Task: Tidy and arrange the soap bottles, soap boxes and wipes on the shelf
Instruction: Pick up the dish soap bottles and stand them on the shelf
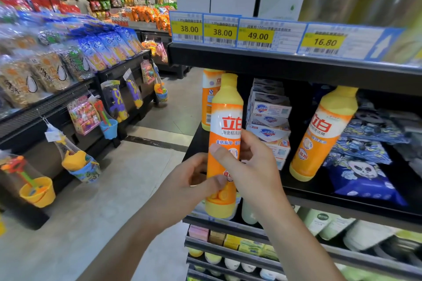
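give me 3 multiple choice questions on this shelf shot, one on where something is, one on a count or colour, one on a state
1. Where do the soap boxes stand?
A. between two shelved soap bottles
B. on the floor
C. on the top shelf

2. How many orange soap bottles show in all?
A. one
B. three
C. five

3. How is the held bottle gripped?
A. by the left hand alone
B. by both hands
C. by neither hand

Answers:
1 A: the stack sits between the back bottle and the leaning bottle.
2 B: one held, two shelved.
3 B: left hand and right hand both curl round it.
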Action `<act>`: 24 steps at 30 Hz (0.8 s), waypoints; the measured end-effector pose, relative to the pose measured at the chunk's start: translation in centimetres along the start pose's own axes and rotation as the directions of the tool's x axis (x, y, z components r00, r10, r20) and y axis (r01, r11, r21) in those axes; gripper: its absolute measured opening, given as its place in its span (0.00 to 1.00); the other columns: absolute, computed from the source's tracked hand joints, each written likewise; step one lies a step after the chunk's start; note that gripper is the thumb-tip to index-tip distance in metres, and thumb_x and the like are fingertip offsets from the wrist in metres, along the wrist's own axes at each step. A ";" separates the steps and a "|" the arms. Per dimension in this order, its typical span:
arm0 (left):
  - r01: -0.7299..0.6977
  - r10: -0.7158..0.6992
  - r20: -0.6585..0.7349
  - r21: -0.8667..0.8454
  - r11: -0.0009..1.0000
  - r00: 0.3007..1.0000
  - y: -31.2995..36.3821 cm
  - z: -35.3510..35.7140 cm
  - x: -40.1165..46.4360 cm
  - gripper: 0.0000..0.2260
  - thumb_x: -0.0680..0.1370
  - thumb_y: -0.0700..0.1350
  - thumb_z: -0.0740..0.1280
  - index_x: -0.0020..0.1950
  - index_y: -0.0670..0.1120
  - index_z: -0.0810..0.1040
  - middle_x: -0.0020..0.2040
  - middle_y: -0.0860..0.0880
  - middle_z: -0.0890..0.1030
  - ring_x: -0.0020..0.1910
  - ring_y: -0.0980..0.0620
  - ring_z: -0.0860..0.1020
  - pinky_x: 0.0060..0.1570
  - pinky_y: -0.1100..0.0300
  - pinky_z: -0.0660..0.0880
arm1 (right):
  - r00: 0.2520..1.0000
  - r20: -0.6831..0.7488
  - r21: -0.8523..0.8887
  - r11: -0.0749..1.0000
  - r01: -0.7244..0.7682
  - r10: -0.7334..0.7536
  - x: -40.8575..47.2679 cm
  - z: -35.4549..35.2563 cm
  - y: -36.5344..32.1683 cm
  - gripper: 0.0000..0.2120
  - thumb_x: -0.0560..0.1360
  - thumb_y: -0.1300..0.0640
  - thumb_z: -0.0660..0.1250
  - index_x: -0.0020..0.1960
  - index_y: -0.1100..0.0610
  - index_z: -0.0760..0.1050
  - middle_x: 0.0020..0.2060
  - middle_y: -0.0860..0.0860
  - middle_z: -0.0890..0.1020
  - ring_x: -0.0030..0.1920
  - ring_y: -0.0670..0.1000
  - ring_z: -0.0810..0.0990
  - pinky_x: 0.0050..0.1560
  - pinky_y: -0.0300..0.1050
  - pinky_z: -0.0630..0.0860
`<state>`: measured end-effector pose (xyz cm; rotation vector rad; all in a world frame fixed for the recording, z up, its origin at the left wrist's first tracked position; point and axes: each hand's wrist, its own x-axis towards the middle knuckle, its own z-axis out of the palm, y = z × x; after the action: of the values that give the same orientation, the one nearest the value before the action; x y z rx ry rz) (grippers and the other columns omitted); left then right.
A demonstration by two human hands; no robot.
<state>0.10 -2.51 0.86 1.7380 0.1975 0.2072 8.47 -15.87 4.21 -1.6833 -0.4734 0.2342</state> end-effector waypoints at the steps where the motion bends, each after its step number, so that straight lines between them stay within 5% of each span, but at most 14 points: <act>1: -0.010 0.010 -0.012 0.005 1.000 1.000 0.0 0.1 0.0 0.22 0.75 0.59 0.73 0.67 0.54 0.79 0.61 0.52 0.85 0.61 0.48 0.84 0.63 0.43 0.81 | 1.000 -0.003 -0.001 1.000 -0.001 0.001 -0.1 -0.1 0.0 0.19 0.73 0.43 0.77 0.62 0.42 0.80 0.48 0.40 0.86 0.49 0.37 0.83 0.50 0.42 0.82; 9: -0.066 0.074 -0.064 0.128 0.990 0.995 0.7 0.7 0.6 0.19 0.74 0.57 0.78 0.63 0.58 0.79 0.55 0.59 0.87 0.54 0.55 0.86 0.53 0.56 0.84 | 0.995 -0.090 -0.080 0.996 0.046 -0.053 -1.1 -0.2 0.4 0.33 0.70 0.37 0.77 0.71 0.35 0.66 0.61 0.36 0.76 0.56 0.37 0.78 0.46 0.34 0.75; 13: -0.057 0.068 -0.094 0.117 0.992 0.993 0.9 1.0 0.5 0.26 0.67 0.65 0.75 0.62 0.58 0.79 0.53 0.58 0.87 0.53 0.55 0.86 0.54 0.53 0.85 | 0.989 -0.127 -0.084 0.995 0.060 -0.070 -1.2 -0.4 0.0 0.31 0.68 0.37 0.79 0.65 0.32 0.67 0.54 0.36 0.79 0.51 0.35 0.79 0.45 0.36 0.77; 21: -0.015 0.047 -0.189 0.166 0.986 0.981 1.3 1.7 -0.1 0.20 0.72 0.57 0.78 0.61 0.58 0.79 0.51 0.61 0.85 0.50 0.58 0.85 0.50 0.57 0.84 | 0.996 -0.063 -0.129 0.990 0.062 -0.071 -1.3 -0.7 -0.7 0.32 0.68 0.36 0.79 0.66 0.32 0.67 0.53 0.37 0.78 0.52 0.39 0.80 0.44 0.35 0.77; 24: -0.007 0.038 -0.195 0.156 0.988 0.980 1.5 1.8 -0.4 0.25 0.68 0.65 0.79 0.59 0.59 0.78 0.50 0.63 0.85 0.50 0.59 0.84 0.49 0.58 0.84 | 0.995 -0.062 -0.130 0.989 0.072 -0.080 -1.2 -0.7 -0.7 0.31 0.68 0.38 0.79 0.65 0.33 0.68 0.52 0.37 0.78 0.51 0.38 0.80 0.43 0.33 0.76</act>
<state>0.19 -4.54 2.01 1.8743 0.3467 0.3911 7.54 -16.95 4.91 -1.7874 -0.5105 0.0929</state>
